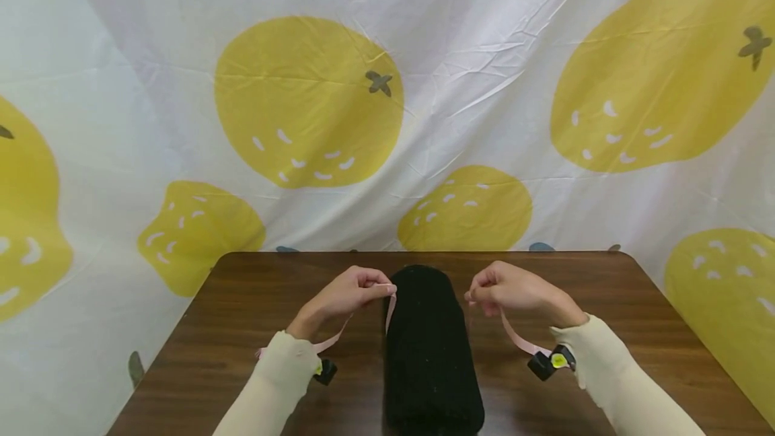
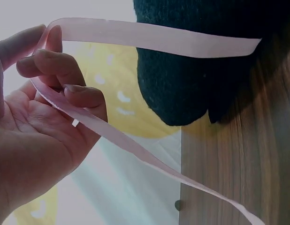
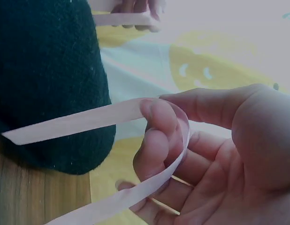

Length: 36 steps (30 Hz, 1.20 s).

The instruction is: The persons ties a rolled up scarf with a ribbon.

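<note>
A long black fuzzy bundle [image 1: 430, 348] with rounded ends lies lengthwise on the table, between the two hands. A pale pink ribbon [image 2: 154, 40] runs up from under its left side to my left hand [image 1: 350, 293], which pinches it between thumb and fingers. On the other side, my right hand [image 1: 517, 291] pinches the ribbon [image 3: 79, 125] where it rises from beneath the bundle. From each hand a loose tail hangs down toward the table. Both hands are raised above the tabletop, apart from the bundle. The ribbon's stretch under the bundle is hidden.
The brown wood-grain table [image 1: 242, 328] has rounded far corners. Directly behind it hangs a white curtain [image 1: 472, 99] printed with yellow fruit. Small black devices [image 1: 541, 365] are strapped at both wrists, beside the cream sleeves [image 1: 623, 369].
</note>
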Motion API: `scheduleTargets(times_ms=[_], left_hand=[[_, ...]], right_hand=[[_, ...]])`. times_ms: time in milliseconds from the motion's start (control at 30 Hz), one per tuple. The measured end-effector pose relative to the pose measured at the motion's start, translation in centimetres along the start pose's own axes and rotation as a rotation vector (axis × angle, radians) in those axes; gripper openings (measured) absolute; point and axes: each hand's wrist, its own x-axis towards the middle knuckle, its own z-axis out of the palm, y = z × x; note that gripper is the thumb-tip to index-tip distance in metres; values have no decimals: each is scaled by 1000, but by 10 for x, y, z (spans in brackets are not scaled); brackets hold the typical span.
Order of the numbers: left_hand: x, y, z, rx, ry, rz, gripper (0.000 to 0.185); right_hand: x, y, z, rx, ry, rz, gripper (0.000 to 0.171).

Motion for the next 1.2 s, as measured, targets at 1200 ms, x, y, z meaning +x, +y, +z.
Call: scheduleTargets(times_ms=[1200], left_hand=[[27, 0, 37, 41, -33, 42, 17]], right_hand=[[26, -12, 26, 134, 116, 3, 21]])
